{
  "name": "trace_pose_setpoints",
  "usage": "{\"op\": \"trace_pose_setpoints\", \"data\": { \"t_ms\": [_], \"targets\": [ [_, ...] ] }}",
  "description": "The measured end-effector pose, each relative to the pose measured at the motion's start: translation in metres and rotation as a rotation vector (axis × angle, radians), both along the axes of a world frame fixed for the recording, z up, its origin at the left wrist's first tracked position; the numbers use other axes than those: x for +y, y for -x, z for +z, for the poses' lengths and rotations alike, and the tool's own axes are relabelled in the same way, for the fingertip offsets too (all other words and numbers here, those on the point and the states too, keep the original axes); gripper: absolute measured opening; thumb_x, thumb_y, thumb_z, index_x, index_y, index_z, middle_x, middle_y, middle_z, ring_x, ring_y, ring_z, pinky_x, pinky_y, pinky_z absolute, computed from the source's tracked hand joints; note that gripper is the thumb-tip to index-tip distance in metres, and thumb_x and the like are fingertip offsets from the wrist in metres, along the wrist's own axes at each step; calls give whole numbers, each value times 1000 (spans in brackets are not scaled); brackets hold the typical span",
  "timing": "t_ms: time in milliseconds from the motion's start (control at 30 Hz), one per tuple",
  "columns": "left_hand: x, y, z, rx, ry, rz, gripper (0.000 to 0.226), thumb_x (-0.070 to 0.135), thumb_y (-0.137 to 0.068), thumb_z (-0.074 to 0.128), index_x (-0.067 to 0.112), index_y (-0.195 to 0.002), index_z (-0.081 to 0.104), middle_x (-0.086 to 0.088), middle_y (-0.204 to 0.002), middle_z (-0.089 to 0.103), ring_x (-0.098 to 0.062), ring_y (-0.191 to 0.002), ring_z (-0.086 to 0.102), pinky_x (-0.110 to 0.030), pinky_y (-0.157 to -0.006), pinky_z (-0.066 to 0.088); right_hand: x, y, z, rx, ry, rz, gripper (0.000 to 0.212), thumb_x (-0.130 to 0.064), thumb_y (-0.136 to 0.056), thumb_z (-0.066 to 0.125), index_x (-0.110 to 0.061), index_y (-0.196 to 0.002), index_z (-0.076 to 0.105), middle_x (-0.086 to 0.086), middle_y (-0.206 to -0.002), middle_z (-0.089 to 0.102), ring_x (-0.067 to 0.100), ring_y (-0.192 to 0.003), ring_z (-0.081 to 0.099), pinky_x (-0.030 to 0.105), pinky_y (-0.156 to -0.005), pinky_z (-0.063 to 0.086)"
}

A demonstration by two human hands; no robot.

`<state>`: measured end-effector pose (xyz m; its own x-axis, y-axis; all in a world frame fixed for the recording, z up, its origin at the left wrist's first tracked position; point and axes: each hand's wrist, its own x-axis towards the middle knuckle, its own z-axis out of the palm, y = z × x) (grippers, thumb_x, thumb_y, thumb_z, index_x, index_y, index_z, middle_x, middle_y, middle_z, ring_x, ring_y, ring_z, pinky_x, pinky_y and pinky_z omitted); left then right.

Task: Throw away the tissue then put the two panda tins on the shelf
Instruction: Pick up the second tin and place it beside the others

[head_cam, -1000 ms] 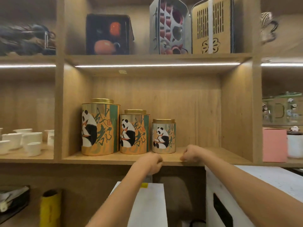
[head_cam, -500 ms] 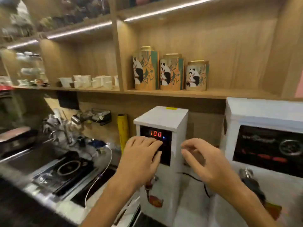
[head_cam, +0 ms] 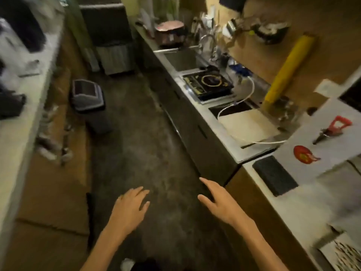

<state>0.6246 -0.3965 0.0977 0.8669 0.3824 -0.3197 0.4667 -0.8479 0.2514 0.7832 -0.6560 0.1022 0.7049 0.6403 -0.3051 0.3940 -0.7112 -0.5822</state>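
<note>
My left hand (head_cam: 131,204) and my right hand (head_cam: 218,202) hang over the dark floor of a narrow aisle, both palm down with fingers apart and nothing in them. A grey swing-lid bin (head_cam: 88,97) stands on the floor ahead at the left, against the left counter. The panda tins and the shelf are out of view. No tissue can be made out; a small pale blur (head_cam: 127,264) lies at the bottom edge between my arms, too unclear to name.
A steel counter (head_cam: 230,145) runs along the right with a sink (head_cam: 180,59), an induction hob (head_cam: 209,84), a yellow roll (head_cam: 288,72) and a white appliance (head_cam: 320,147). A pale counter (head_cam: 17,133) lines the left. A dark cabinet (head_cam: 111,42) closes the far end.
The view has swung left and down from the shelf with the panda tins to the aisle floor. Both hands have dropped from the shelf edge and opened.
</note>
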Motion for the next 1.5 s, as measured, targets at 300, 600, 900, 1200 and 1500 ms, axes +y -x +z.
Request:
{"op": "trace_pose_setpoints", "data": {
  "t_ms": [300, 600, 900, 1200, 1500],
  "targets": [
    [161, 227, -46, 35, 101, 640, 45, 35, -100, 46, 24, -144, 44, -3, -155, 38, -23, -142, 35, -41, -116, 33, 260, 110, -60, 35, 215, 554, 53, -48, -100, 43, -31, -149, 37, -5, -153, 45, 15, -139, 43, 33, -112, 38],
    [250, 350, -46, -129, 148, 1168, 42, 35, -100, 45, 27, -141, 46, 0, -152, 43, -20, -139, 40, -33, -114, 31, 493, 204, -66, 167, 154, 926, 46, -47, -98, 49, -34, -142, 48, -10, -146, 51, 10, -133, 47, 25, -107, 38],
    [356, 414, -48, -240, 191, 1486, 41, 38, -101, 43, 32, -142, 45, 8, -151, 43, -14, -135, 43, -28, -108, 33, 696, 309, -57, 324, 106, 1208, 39, -47, -97, 52, -33, -133, 59, -10, -136, 60, 5, -122, 55, 21, -100, 43],
    [577, 470, -31, -567, 239, 1808, 38, 34, -98, 52, 23, -134, 54, -2, -136, 60, -19, -120, 58, -35, -103, 45, 955, 452, -11, 159, -143, 1310, 34, -34, -101, 47, -23, -129, 61, 1, -128, 66, 21, -117, 61, 36, -96, 48],
    [727, 458, -77, -951, 665, 1889, 53, 44, -98, 50, 22, -144, 37, -5, -141, 54, -20, -125, 57, -38, -101, 51, 1119, 550, -59, 128, -53, 1077, 41, -41, -98, 46, -13, -123, 62, 15, -125, 67, 34, -115, 61, 43, -97, 45]
  ]
}}
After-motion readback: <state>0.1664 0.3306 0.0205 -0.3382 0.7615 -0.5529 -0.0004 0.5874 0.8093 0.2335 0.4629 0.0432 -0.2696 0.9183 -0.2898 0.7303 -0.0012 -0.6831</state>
